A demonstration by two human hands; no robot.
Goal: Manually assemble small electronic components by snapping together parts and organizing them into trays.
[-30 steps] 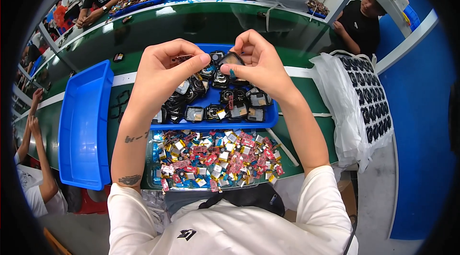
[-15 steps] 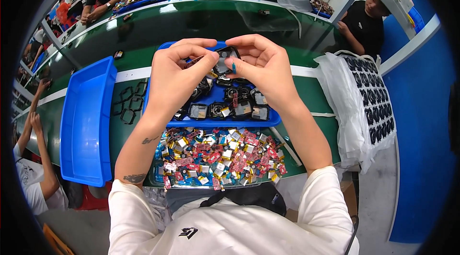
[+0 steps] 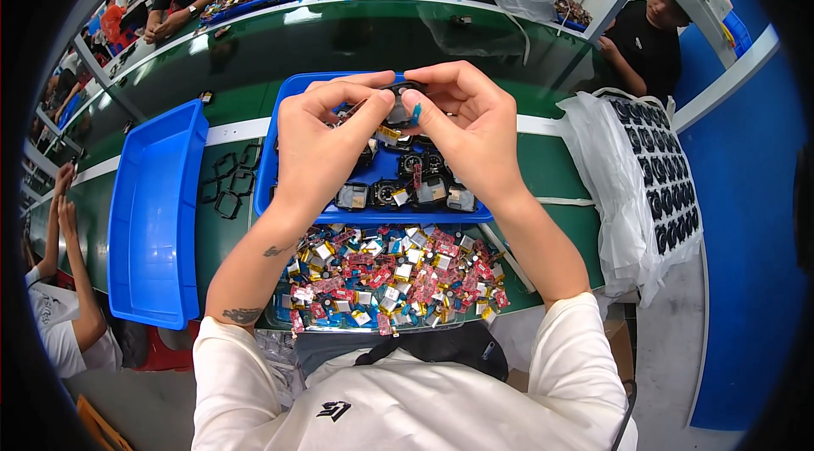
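A black square watch case [image 3: 398, 114] with a grey inner face is held up between my two hands, over the far part of a blue tray [image 3: 381, 217]. My left hand [image 3: 322, 137] pinches it from the left with thumb and fingers. From the right, my right hand [image 3: 479, 129] presses its thumb on the case, fingers curled round the far edge. A small blue strip shows beside the right thumb. More watch cases [image 3: 431, 189], some with small red boards and batteries, lie in the tray below. My fingers hide part of the held case.
Nearest me is a pile of small batteries with red circuit boards [image 3: 390, 277]. Left are black frames [image 3: 227, 181] and another blue tray [image 3: 153, 222]. At right, plastic sheeting [image 3: 604, 188] lies beside rows of black parts [image 3: 661, 171]. Across the green conveyor [image 3: 339, 44], people work.
The watch case has tilted in my hands, so less of its grey face shows. Both my thumbs have come closer together. Small items on the conveyor have shifted slightly left.
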